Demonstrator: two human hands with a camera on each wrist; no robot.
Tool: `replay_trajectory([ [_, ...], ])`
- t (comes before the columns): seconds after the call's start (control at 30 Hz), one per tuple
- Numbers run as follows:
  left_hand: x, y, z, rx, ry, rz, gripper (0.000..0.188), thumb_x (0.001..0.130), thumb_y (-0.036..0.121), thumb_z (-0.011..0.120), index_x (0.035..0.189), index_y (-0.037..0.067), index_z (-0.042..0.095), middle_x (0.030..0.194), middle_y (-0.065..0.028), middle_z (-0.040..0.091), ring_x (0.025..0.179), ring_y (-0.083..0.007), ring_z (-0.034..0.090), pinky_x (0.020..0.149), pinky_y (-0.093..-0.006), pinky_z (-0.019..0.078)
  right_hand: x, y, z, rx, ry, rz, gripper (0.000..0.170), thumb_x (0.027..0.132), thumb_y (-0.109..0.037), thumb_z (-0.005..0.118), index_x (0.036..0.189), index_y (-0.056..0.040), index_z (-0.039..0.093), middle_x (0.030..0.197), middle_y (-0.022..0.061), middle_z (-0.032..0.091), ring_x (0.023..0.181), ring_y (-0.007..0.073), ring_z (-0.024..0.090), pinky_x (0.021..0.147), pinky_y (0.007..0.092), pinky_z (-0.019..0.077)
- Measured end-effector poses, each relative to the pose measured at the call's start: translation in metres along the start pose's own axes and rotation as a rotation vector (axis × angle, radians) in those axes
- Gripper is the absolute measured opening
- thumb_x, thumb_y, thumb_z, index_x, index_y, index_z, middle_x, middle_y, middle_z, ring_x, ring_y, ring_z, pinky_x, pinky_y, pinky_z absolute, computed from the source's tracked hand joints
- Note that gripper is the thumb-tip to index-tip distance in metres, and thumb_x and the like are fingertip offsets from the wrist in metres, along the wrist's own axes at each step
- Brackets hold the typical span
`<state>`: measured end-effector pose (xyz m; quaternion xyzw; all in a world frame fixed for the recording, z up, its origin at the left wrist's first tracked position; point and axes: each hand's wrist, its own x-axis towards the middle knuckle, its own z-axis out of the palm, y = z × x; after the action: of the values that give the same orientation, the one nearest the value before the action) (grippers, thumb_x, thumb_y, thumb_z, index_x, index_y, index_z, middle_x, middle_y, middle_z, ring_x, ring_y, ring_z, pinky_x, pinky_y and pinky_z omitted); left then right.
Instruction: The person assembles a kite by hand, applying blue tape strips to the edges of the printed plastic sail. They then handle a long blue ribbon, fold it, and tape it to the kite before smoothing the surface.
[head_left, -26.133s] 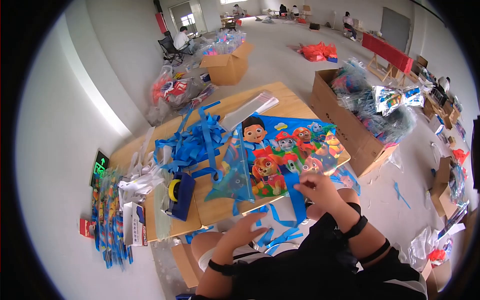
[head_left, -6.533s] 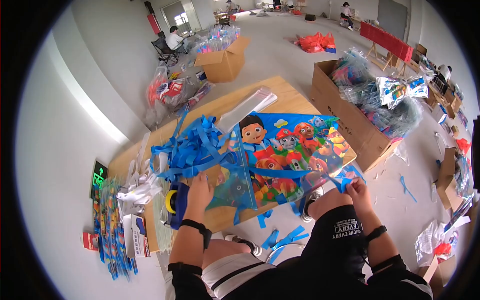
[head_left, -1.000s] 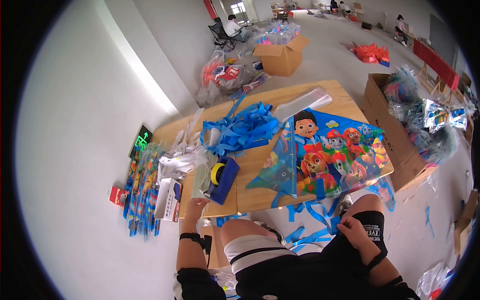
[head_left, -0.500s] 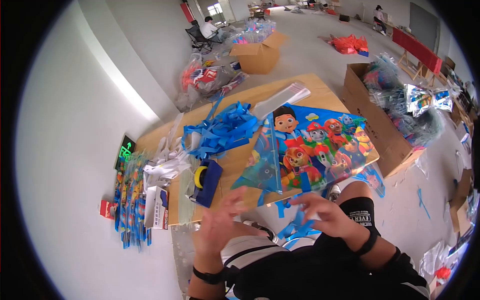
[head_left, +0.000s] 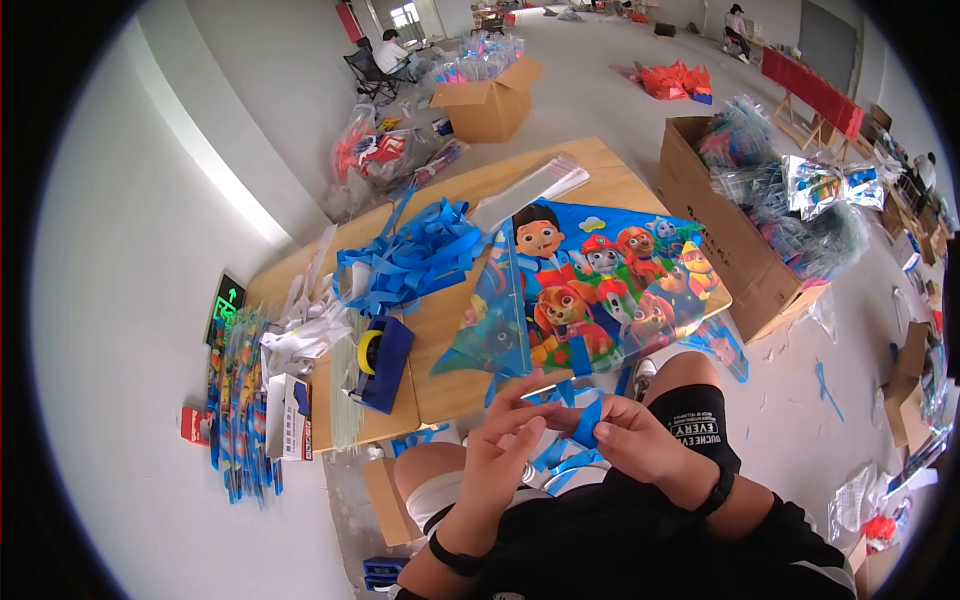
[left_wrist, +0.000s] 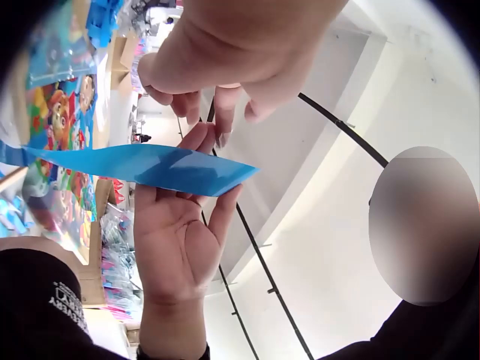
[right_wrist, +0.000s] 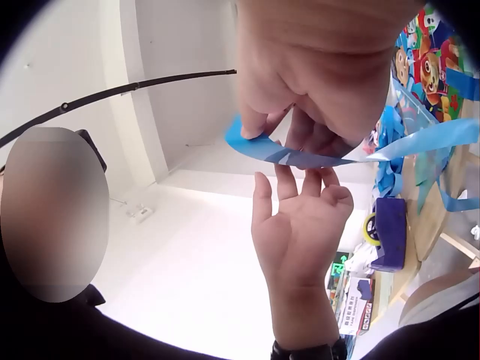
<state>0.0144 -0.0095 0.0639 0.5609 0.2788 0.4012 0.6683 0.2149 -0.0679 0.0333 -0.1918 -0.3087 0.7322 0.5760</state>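
Observation:
Above the lap, my right hand (head_left: 640, 445) pinches the free end of a blue ribbon (head_left: 588, 425) between thumb and fingers. The ribbon (left_wrist: 135, 163) runs back to the kite's lower edge, as the left wrist view shows. My left hand (head_left: 505, 445) faces it with fingers extended, their tips right at the ribbon; in the right wrist view its palm (right_wrist: 296, 232) shows beneath the strip. A kite (head_left: 605, 285) printed with cartoon dogs and a boy lies on the wooden table (head_left: 440, 385), its clear bluish side panel to the left. More blue tails hang off the front edge.
Left of the kite are a heap of blue ribbons (head_left: 410, 262), a blue tape dispenser (head_left: 385, 365), white strips (head_left: 310, 335) and thin clear rods (head_left: 347, 400). A sheaf of clear sleeves (head_left: 530, 195) lies behind. A large carton (head_left: 740, 240) of wrapped goods stands right.
Earlier the ribbon was stretched between both hands across the kite. A second ago my left hand was beside the tape dispenser; it has come right to meet my right hand, which rose with the ribbon.

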Motion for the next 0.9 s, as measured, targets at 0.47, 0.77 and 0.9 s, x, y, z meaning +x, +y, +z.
replay_trajectory([
  [0.47,-0.001,-0.001,-0.004,-0.277,-0.046,0.000,0.061,0.110,0.041,0.023,0.109,0.000,0.067,0.151,-0.0178,0.047,0.139,-0.0245,0.040,0.115,-0.0436,0.0246,-0.003,-0.023,0.021,-0.585,-0.058,-0.337,0.009,0.095,-0.005,0.067,0.103,-0.0087,0.064,0.144,0.0169,0.054,0.130,0.0302,0.054,0.109,0.0451,0.0390],
  [0.77,-0.007,0.003,-0.003,-0.115,-0.012,-0.081,0.078,0.110,0.048,0.011,0.122,-0.007,0.065,0.147,-0.0183,0.052,0.141,-0.0284,0.040,0.121,-0.0435,0.0178,-0.003,-0.038,0.033,-1.500,-0.083,-0.523,0.023,0.073,-0.009,0.085,0.092,-0.0151,0.073,0.126,0.0046,0.068,0.107,0.0235,0.059,0.092,0.0377,0.0404],
  [0.9,-0.010,0.003,-0.001,-0.271,0.017,-0.220,0.081,0.110,0.049,0.010,0.120,-0.007,0.067,0.149,-0.0183,0.050,0.141,-0.0300,0.040,0.122,-0.0437,0.0169,-0.005,-0.035,0.033,-1.582,-0.122,-0.576,0.028,0.067,-0.014,0.089,0.091,-0.0182,0.076,0.129,0.0017,0.068,0.105,0.0216,0.059,0.087,0.0373,0.0400],
])
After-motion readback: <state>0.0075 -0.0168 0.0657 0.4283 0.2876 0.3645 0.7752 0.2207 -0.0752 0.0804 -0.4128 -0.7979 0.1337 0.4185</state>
